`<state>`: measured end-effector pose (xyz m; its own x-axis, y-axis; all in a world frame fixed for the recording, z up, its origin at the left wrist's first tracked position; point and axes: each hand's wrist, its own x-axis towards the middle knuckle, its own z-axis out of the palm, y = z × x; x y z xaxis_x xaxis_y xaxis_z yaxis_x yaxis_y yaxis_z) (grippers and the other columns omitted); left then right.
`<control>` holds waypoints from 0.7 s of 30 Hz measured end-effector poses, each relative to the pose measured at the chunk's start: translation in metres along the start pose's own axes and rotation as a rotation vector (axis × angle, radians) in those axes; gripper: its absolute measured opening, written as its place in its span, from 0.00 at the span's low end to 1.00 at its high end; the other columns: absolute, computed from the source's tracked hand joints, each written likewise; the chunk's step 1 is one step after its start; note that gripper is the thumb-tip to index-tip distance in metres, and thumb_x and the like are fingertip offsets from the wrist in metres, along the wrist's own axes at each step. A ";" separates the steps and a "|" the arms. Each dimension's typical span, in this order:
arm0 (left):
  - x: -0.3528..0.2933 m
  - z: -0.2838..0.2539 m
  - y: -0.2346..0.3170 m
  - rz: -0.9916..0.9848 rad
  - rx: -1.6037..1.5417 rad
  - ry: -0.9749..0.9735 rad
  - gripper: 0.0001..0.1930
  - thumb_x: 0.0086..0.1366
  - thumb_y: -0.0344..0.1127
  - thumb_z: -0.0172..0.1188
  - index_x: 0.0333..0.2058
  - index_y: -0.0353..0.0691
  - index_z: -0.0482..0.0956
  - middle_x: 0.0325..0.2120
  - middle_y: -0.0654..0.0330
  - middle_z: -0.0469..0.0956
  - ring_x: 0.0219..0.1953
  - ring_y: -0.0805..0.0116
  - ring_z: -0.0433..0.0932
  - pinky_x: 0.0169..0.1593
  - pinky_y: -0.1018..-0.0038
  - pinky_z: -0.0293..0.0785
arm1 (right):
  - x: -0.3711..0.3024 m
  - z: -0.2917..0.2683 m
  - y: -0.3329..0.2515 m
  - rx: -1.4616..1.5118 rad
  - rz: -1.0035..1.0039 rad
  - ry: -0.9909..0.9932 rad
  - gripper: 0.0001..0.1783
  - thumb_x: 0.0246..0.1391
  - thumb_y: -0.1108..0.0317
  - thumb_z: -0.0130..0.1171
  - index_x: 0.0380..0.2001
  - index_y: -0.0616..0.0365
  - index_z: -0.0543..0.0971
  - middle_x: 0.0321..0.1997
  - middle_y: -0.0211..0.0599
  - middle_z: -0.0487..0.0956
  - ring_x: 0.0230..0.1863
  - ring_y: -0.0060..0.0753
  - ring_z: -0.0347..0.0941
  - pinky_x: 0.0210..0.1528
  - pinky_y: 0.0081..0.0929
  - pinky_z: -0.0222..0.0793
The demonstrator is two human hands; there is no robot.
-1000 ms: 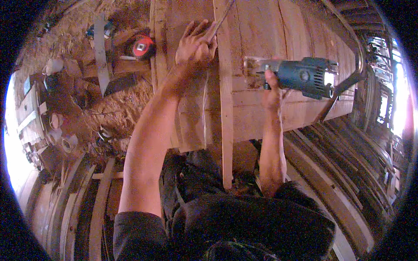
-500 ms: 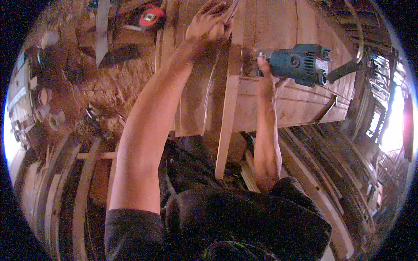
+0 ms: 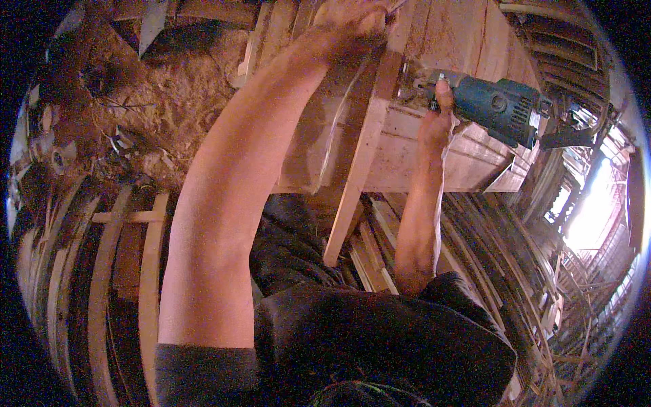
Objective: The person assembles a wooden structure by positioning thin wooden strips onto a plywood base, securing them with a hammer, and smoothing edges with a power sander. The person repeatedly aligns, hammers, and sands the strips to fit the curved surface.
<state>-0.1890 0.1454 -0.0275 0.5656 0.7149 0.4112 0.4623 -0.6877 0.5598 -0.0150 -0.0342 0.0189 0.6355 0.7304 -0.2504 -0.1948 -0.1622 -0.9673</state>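
Note:
My right hand [image 3: 437,125] is wrapped round the near end of a teal power tool [image 3: 498,105], its thumb up against the metal nose. The tool has a vented motor housing and lies on its side over the wooden boards. At the upper edge my left hand [image 3: 356,19] bends its fingers by the end of a thin pale piece [image 3: 395,7]. What it grips is too blurred to name. Between my arms a narrow wooden strip [image 3: 354,186] slants down toward my lap. A thin pale line [image 3: 333,146] runs along the darker board beside it.
Wide planks [image 3: 461,41] form the work surface ahead. Shavings [image 3: 196,102] cover the ground at the left. Long timber pieces [image 3: 102,292] lie at my left, and more lengths [image 3: 488,237] at my right. Bright openings [image 3: 597,210] show at the far right.
The whole view has shifted. My left hand now sits farther right and nearer the upper edge, and my right hand with the power tool appears farther right. A red round object at upper left has left view.

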 end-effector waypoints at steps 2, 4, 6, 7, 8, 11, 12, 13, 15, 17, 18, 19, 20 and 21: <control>-0.001 0.001 0.002 -0.051 -0.017 -0.009 0.26 0.74 0.40 0.43 0.65 0.32 0.68 0.62 0.43 0.74 0.70 0.50 0.65 0.77 0.58 0.49 | -0.002 0.002 -0.001 0.011 0.026 -0.017 0.21 0.54 0.65 0.72 0.50 0.56 0.81 0.52 0.30 0.81 0.53 0.30 0.77 0.63 0.34 0.71; 0.000 0.000 0.006 -0.065 -0.012 -0.001 0.26 0.74 0.40 0.44 0.64 0.31 0.69 0.62 0.43 0.74 0.70 0.50 0.65 0.77 0.58 0.50 | -0.006 0.008 -0.005 -0.039 0.017 -0.003 0.21 0.54 0.65 0.73 0.50 0.56 0.81 0.52 0.31 0.81 0.53 0.30 0.77 0.63 0.34 0.71; 0.000 0.002 0.004 -0.046 0.021 0.035 0.26 0.73 0.40 0.44 0.63 0.30 0.71 0.62 0.42 0.74 0.70 0.51 0.65 0.77 0.59 0.50 | -0.003 0.007 -0.001 -0.061 -0.014 0.008 0.21 0.54 0.64 0.73 0.50 0.56 0.81 0.52 0.31 0.81 0.53 0.30 0.77 0.62 0.34 0.71; 0.001 0.003 0.003 -0.047 0.010 0.013 0.25 0.73 0.40 0.44 0.62 0.30 0.72 0.62 0.42 0.74 0.70 0.51 0.65 0.78 0.59 0.50 | 0.002 0.001 0.004 -0.058 -0.042 0.015 0.21 0.54 0.64 0.73 0.50 0.56 0.81 0.52 0.31 0.81 0.53 0.30 0.77 0.62 0.34 0.72; 0.002 0.000 0.005 -0.048 0.000 -0.011 0.25 0.74 0.40 0.44 0.61 0.30 0.73 0.62 0.42 0.73 0.70 0.51 0.65 0.78 0.59 0.49 | 0.024 -0.023 0.024 -0.028 -0.087 0.028 0.22 0.53 0.64 0.73 0.50 0.56 0.81 0.52 0.31 0.81 0.53 0.30 0.77 0.62 0.34 0.72; 0.000 0.003 0.006 -0.075 -0.011 -0.039 0.25 0.73 0.40 0.44 0.61 0.29 0.74 0.63 0.41 0.73 0.71 0.52 0.64 0.78 0.59 0.49 | 0.029 -0.032 0.033 -0.039 -0.180 0.017 0.23 0.54 0.62 0.73 0.50 0.57 0.80 0.51 0.31 0.81 0.53 0.30 0.77 0.62 0.33 0.70; 0.000 0.001 0.006 -0.089 -0.004 -0.039 0.25 0.73 0.41 0.44 0.61 0.30 0.74 0.63 0.41 0.72 0.71 0.53 0.64 0.78 0.59 0.49 | 0.022 -0.022 0.027 -0.048 -0.161 0.007 0.23 0.54 0.61 0.73 0.50 0.57 0.80 0.51 0.31 0.81 0.53 0.30 0.76 0.63 0.33 0.70; 0.000 0.001 0.007 -0.093 -0.033 -0.049 0.25 0.74 0.41 0.44 0.61 0.30 0.73 0.63 0.42 0.72 0.71 0.53 0.64 0.78 0.59 0.49 | 0.014 -0.012 0.020 -0.058 -0.145 -0.003 0.23 0.55 0.60 0.72 0.51 0.57 0.80 0.51 0.31 0.81 0.54 0.30 0.76 0.63 0.33 0.69; -0.001 -0.002 0.012 -0.103 -0.093 -0.066 0.26 0.74 0.41 0.43 0.62 0.30 0.72 0.65 0.43 0.71 0.72 0.54 0.63 0.78 0.60 0.47 | 0.003 -0.002 0.013 -0.057 -0.075 -0.002 0.22 0.56 0.58 0.71 0.51 0.56 0.80 0.51 0.31 0.81 0.54 0.29 0.76 0.64 0.33 0.68; 0.002 0.000 0.012 -0.087 -0.054 -0.060 0.26 0.75 0.41 0.42 0.64 0.30 0.71 0.65 0.44 0.70 0.72 0.54 0.62 0.79 0.61 0.46 | 0.022 -0.022 0.026 -0.028 -0.103 0.019 0.22 0.58 0.57 0.69 0.51 0.56 0.80 0.51 0.30 0.80 0.54 0.29 0.75 0.65 0.33 0.66; 0.003 0.002 0.013 -0.078 -0.036 -0.056 0.27 0.75 0.41 0.42 0.64 0.30 0.70 0.66 0.45 0.70 0.73 0.55 0.61 0.79 0.61 0.46 | 0.028 -0.028 0.029 -0.025 -0.129 0.026 0.22 0.58 0.57 0.68 0.51 0.57 0.80 0.51 0.30 0.80 0.55 0.29 0.74 0.65 0.33 0.66; 0.002 0.004 0.013 -0.092 -0.044 -0.054 0.27 0.75 0.41 0.41 0.65 0.31 0.70 0.66 0.45 0.70 0.73 0.55 0.61 0.79 0.62 0.45 | 0.033 -0.034 0.034 -0.022 -0.153 0.034 0.22 0.59 0.57 0.67 0.51 0.57 0.80 0.52 0.30 0.80 0.55 0.29 0.74 0.65 0.33 0.65; 0.001 0.004 0.014 -0.109 -0.050 -0.051 0.27 0.76 0.41 0.41 0.65 0.31 0.69 0.66 0.46 0.69 0.73 0.55 0.60 0.79 0.62 0.44 | 0.034 -0.034 0.035 -0.035 -0.164 0.032 0.22 0.59 0.57 0.67 0.51 0.57 0.79 0.52 0.30 0.79 0.55 0.29 0.74 0.66 0.33 0.65; -0.001 0.005 0.015 -0.125 -0.056 -0.049 0.27 0.76 0.41 0.40 0.66 0.31 0.69 0.66 0.46 0.69 0.73 0.56 0.60 0.79 0.62 0.44 | 0.035 -0.034 0.035 -0.049 -0.175 0.030 0.22 0.60 0.57 0.67 0.52 0.57 0.79 0.52 0.29 0.79 0.55 0.29 0.74 0.66 0.33 0.65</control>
<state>-0.1787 0.1337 -0.0228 0.5390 0.7866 0.3012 0.4928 -0.5845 0.6445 0.0256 -0.0369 -0.0251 0.6787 0.7302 -0.0785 -0.0435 -0.0668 -0.9968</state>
